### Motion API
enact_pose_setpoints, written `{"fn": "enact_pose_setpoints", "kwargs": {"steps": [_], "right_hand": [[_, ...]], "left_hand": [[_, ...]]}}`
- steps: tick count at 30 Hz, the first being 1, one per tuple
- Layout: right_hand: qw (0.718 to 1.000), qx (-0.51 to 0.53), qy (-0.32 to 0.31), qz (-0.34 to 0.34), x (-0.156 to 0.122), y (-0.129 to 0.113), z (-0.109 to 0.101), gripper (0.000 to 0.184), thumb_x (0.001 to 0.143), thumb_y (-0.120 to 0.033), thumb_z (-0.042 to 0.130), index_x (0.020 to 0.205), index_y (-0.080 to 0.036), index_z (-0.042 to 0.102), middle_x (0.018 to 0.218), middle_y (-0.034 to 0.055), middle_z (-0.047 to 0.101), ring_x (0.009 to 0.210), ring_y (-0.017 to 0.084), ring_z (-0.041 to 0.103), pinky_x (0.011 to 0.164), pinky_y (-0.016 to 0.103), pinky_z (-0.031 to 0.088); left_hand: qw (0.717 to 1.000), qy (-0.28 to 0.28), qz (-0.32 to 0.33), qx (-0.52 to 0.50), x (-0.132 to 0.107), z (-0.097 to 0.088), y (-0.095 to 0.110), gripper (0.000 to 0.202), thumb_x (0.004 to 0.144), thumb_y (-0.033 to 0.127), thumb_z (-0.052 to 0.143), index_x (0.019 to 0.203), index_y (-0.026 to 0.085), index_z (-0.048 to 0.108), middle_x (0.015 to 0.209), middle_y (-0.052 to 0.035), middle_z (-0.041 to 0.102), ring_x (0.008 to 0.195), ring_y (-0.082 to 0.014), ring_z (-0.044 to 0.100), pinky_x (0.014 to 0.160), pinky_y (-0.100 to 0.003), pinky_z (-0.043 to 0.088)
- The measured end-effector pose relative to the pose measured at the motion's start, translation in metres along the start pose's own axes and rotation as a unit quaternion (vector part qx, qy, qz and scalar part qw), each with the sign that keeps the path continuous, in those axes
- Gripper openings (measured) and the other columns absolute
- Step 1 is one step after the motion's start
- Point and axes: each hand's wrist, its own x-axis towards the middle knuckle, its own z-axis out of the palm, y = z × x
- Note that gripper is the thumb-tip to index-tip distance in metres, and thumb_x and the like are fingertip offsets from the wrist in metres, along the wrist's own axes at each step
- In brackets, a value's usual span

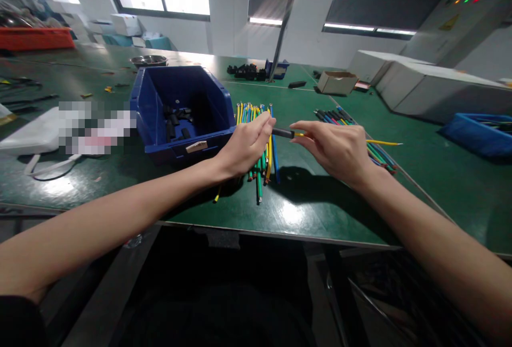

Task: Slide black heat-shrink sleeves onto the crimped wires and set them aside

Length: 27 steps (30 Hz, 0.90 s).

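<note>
Between my hands, above the green table, a short black sleeve lies in line with a yellow wire. My left hand is closed on the sleeve's left end. The fingertips of my right hand pinch the yellow wire just at the sleeve's right end, and the wire's bare tip sticks out past the hand to the right. Below my left hand lies a bundle of green, yellow and blue wires, partly hidden by it. Small black sleeves sit in a blue bin on the left.
Another wire bundle lies beyond my right hand. Farther right are a blue container and white boxes. A small cardboard box, black parts and a metal bowl stand toward the back. A white device lies left.
</note>
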Motion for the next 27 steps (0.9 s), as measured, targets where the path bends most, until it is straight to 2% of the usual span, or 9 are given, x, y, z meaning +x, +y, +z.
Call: {"fn": "enact_pose_setpoints", "kwargs": {"steps": [4, 9, 14, 19, 22, 27], "right_hand": [[0.999, -0.012, -0.014, -0.027, 0.0, -0.002, -0.002, 0.021, 0.099, -0.036, 0.053, 0.099, -0.021, 0.069, 0.079, 0.0006, 0.075, 0.063, 0.012, 0.066, 0.056, 0.024, 0.038], [1.0, 0.008, -0.015, -0.025, 0.0, -0.003, -0.003, 0.021, 0.099, -0.036, 0.055, 0.097, -0.022, 0.07, 0.076, 0.0004, 0.074, 0.061, 0.012, 0.065, 0.055, 0.024, 0.035], [0.999, 0.017, -0.007, -0.026, 0.001, -0.007, -0.005, 0.021, 0.099, -0.036, 0.055, 0.098, -0.021, 0.069, 0.077, 0.0006, 0.075, 0.06, 0.011, 0.064, 0.055, 0.024, 0.036], [0.998, 0.042, 0.023, -0.048, 0.002, -0.009, -0.007, 0.02, 0.095, -0.036, 0.061, 0.096, -0.018, 0.068, 0.071, -0.0004, 0.072, 0.057, 0.01, 0.063, 0.055, 0.023, 0.038], [0.997, 0.055, 0.016, -0.058, 0.002, -0.01, -0.009, 0.024, 0.092, -0.041, 0.064, 0.099, -0.018, 0.068, 0.067, -0.0022, 0.069, 0.055, 0.01, 0.062, 0.055, 0.023, 0.039], [0.998, 0.047, 0.001, -0.03, 0.002, -0.012, -0.009, 0.018, 0.096, -0.032, 0.056, 0.1, -0.021, 0.07, 0.07, -0.0011, 0.072, 0.055, 0.011, 0.061, 0.055, 0.024, 0.039]], "left_hand": [[1.0, -0.007, -0.007, -0.008, 0.0, 0.0, -0.002, 0.034, 0.103, 0.041, 0.033, 0.075, 0.023, 0.038, 0.06, 0.0028, 0.046, 0.053, -0.0124, 0.045, 0.054, -0.027, 0.035], [0.995, -0.036, -0.017, -0.091, -0.001, 0.002, -0.007, 0.039, 0.101, 0.054, 0.034, 0.076, 0.023, 0.037, 0.055, 0.0051, 0.043, 0.049, -0.0119, 0.048, 0.051, -0.026, 0.039], [0.989, -0.021, -0.027, -0.143, -0.001, 0.004, -0.008, 0.043, 0.098, 0.06, 0.037, 0.075, 0.024, 0.036, 0.053, 0.0073, 0.04, 0.045, -0.01, 0.045, 0.05, -0.026, 0.042], [0.99, -0.028, -0.02, -0.139, -0.001, 0.002, -0.006, 0.043, 0.098, 0.061, 0.037, 0.076, 0.024, 0.036, 0.053, 0.0071, 0.042, 0.044, -0.0098, 0.047, 0.048, -0.025, 0.042], [0.989, -0.025, -0.026, -0.141, -0.002, 0.002, -0.004, 0.044, 0.098, 0.061, 0.037, 0.076, 0.023, 0.037, 0.053, 0.0072, 0.042, 0.043, -0.0092, 0.047, 0.047, -0.025, 0.042], [0.986, -0.005, -0.037, -0.16, -0.003, 0.003, -0.002, 0.043, 0.097, 0.062, 0.039, 0.078, 0.023, 0.037, 0.053, 0.0076, 0.043, 0.04, -0.009, 0.049, 0.043, -0.023, 0.041]]}}
